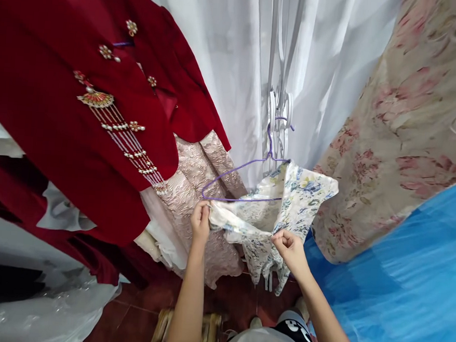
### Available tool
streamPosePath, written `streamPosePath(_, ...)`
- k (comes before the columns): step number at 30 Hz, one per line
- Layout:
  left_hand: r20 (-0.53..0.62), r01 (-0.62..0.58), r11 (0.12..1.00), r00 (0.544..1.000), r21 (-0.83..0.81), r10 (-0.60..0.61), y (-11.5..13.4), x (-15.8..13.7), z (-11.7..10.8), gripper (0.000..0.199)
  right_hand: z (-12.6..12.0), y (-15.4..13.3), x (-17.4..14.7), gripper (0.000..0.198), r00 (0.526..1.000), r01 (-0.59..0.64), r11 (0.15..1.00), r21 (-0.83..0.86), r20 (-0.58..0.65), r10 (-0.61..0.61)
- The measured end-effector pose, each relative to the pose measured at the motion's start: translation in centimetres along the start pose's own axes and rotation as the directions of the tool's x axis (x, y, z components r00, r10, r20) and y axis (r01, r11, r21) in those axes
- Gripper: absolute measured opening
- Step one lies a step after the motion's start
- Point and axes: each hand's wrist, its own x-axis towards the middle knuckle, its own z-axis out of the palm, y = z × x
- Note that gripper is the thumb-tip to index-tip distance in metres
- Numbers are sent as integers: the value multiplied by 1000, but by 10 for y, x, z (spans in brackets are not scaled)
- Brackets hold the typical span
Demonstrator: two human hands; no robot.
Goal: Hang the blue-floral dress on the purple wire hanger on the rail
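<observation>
A small white garment with a blue floral print (284, 206) hangs half on a purple wire hanger (243, 180), whose hook is caught on a white metal rack (279, 112). My left hand (200, 221) pinches the garment's left edge just under the hanger's left corner. My right hand (290, 247) pinches its lower edge on the right. Only the right side of the garment sits over the hanger; the left arm of the wire is bare.
A dark red embroidered garment with beaded tassels (80, 108) hangs at the left over pink brocade fabric (200, 169). White curtains (228, 51) hang behind. A floral cloth (407, 121) and blue tulle (399, 287) fill the right. Red floor tiles (140, 305) lie below.
</observation>
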Motion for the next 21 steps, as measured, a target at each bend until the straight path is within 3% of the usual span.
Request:
streamPosePath(3,121,91,986,990,-141,-74,16,-39,21,45,-6,6,-4,38,1000,2,999,-32,-28,-2)
streamPosePath(5,267,86,978,963,-188,-33,34,-59,33,39,-7,6,-9,36,999,30,997,-73,-30,-32)
streamPosePath(7,430,31,979,901,-201,60,56,-70,45,34,-9,3,-16,39,994,105,989,-104,21,-104)
streamPosePath(9,571,-5,976,810,-219,132,77,-74,55,31,-11,0,-26,45,979,172,979,-105,125,-159)
streamPosePath(11,666,7,973,730,-231,153,91,-72,66,32,-16,-2,-37,49,975,148,983,-105,183,-128)
streamPosePath(14,737,91,958,660,-272,147,95,-69,80,43,-22,-8,-51,54,981,32,994,-107,192,-11)
streamPosePath(16,799,199,914,572,-355,186,87,-77,89,63,-29,-17,-58,46,956,5,994,-113,291,28)
streamPosePath(18,862,328,850,444,-412,246,72,-97,94,82,-40,-29,-62,35,912,16,987,-158,408,51)
streamPosePath(21,937,420,845,249,-332,245,45,-139,91,77,-74,-50,-63,24,926,49,958,-282,372,62)
